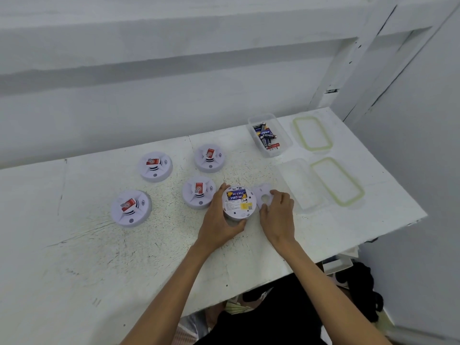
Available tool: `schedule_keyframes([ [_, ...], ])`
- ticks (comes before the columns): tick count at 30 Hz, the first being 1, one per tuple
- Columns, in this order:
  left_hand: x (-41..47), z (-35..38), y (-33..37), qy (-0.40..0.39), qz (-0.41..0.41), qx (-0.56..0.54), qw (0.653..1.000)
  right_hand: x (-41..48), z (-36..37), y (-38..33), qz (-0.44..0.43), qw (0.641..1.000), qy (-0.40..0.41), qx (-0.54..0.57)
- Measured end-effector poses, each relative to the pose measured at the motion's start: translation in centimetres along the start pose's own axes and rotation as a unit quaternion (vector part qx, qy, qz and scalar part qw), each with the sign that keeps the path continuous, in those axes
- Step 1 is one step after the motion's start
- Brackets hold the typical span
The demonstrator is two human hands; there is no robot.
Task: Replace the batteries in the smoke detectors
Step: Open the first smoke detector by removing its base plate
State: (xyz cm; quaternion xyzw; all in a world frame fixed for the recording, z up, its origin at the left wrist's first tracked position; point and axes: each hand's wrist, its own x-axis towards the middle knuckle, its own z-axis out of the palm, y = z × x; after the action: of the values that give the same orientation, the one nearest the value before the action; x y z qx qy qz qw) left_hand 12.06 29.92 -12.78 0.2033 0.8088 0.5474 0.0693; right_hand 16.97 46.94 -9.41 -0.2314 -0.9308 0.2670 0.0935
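White table [99, 257] | left hand [219, 225] grip curled round upturned detector [240, 206] | right hand [277, 216] grip pinching backplate [261, 193]

Five smoke detectors [155, 166], two clear containers [285, 141], two lids [312, 132], one mounting plate [261, 194]

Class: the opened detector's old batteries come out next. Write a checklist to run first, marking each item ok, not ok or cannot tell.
1. Steady grip: the left hand grips the upturned detector: ok.
2. The back plate is off, beside the detector: ok.
3. Its batteries are exposed: ok.
4. A free right hand: not ok, it holds the back plate.
5. The open battery box holds spares: ok.
6. Spares fresh: cannot tell.
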Motion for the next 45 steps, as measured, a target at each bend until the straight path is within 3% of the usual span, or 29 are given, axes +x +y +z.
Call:
schedule_keyframes([
  [5,0.1,0.1,-0.1,0.004,0.000,0.006,1.000,-0.3,0.0,-0.7,-0.027,0.997,0.018,-0.070],
  [9,0.2,0.3,-0.3,0.013,-0.001,0.014,1.000,0.4,-0.3,-1.8,-0.057,0.995,-0.012,0.080],
  [12,0.4,0.6,-0.5,-0.005,0.014,0.035,0.999,1.2,-0.8,-2.6,-0.072,0.987,-0.065,0.129],
  [15,0.4,0.7,-0.7,-0.014,0.035,0.075,0.996,1.5,-0.9,-2.6,-0.053,0.981,-0.108,0.153],
  [22,0.0,1.1,-0.4,0.029,0.044,0.079,0.995,1.8,-0.6,-2.3,0.014,0.983,-0.089,0.161],
  [31,0.4,2.2,1.1,0.093,0.009,0.052,0.994,1.5,-0.7,-2.3,-0.018,0.983,-0.089,0.157],
  [41,-0.4,2.1,0.1,0.074,0.050,0.061,0.994,1.0,-0.7,1.2,-0.135,0.987,-0.084,-0.041],
  [45,-0.1,2.2,0.0,0.073,0.065,0.093,0.991,0.7,-0.3,1.2,-0.103,0.990,-0.067,-0.074],
])
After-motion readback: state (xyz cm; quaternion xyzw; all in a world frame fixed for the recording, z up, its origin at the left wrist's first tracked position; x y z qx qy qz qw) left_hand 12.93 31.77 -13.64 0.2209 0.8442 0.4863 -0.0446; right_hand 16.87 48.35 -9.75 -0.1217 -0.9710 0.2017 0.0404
